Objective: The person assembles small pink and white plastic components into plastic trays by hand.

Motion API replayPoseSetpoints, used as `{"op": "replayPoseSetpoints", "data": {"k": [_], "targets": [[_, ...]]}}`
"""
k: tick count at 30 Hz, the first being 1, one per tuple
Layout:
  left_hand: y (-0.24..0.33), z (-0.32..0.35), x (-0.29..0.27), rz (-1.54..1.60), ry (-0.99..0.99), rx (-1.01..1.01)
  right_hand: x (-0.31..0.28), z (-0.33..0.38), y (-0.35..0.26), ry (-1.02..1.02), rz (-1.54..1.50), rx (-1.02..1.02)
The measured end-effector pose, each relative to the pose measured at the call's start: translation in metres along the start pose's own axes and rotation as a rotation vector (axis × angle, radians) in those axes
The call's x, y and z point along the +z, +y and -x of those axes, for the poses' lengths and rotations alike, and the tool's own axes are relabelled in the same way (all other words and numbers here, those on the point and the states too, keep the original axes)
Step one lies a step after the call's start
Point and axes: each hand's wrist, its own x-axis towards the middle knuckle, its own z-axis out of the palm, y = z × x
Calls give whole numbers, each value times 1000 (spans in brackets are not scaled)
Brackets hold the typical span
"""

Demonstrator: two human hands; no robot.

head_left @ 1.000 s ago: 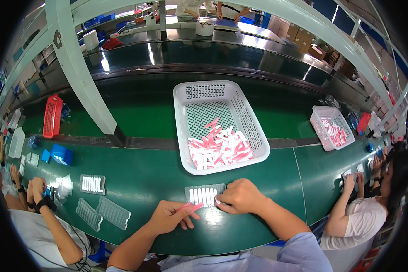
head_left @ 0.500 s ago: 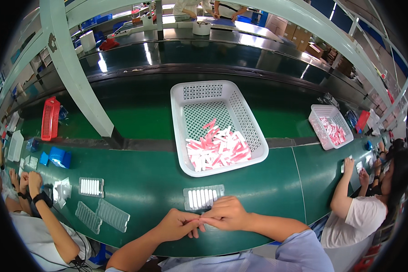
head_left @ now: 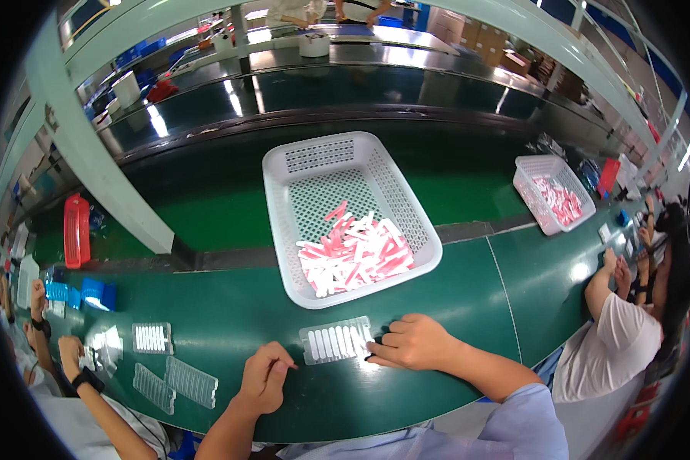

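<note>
A clear plastic tray (head_left: 308, 354) with a row of slender white strips (head_left: 331, 343) lies on the green bench in front of me. My right hand (head_left: 415, 343) is at its right end, fingertips pinched together over a white strip (head_left: 366, 337); the fingers partly cover that strip. To the left of the tray, my left hand (head_left: 267, 377) hovers over the bench, index finger pointing toward the tray and thumb apart from it. Nothing shows in its fingers. Beyond the tray stands a large white basket (head_left: 282, 257) holding a heap of pink and white strips (head_left: 353, 253).
On the left lie a filled clear tray (head_left: 152, 338) and two unfilled clear trays (head_left: 191, 382). A red basket (head_left: 76, 230) and blue boxes (head_left: 98, 294) stand farther left. At right is a smaller white basket (head_left: 553, 222). Co-workers sit on both sides; a white post (head_left: 103, 153) rises at left.
My hands, together half a second ago below the tray, have parted. The right moved to the tray's right end, the left moved left. The view has shifted slightly.
</note>
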Motion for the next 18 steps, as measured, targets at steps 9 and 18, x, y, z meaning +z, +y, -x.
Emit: {"op": "replayPoseSetpoints", "data": {"k": [9, 18], "targets": [[34, -18, 20, -597, -357, 322, 19, 14, 2, 63, -139, 78], [49, -43, 34, -992, -562, 245, 15, 8, -7, 37, -167, 89]]}}
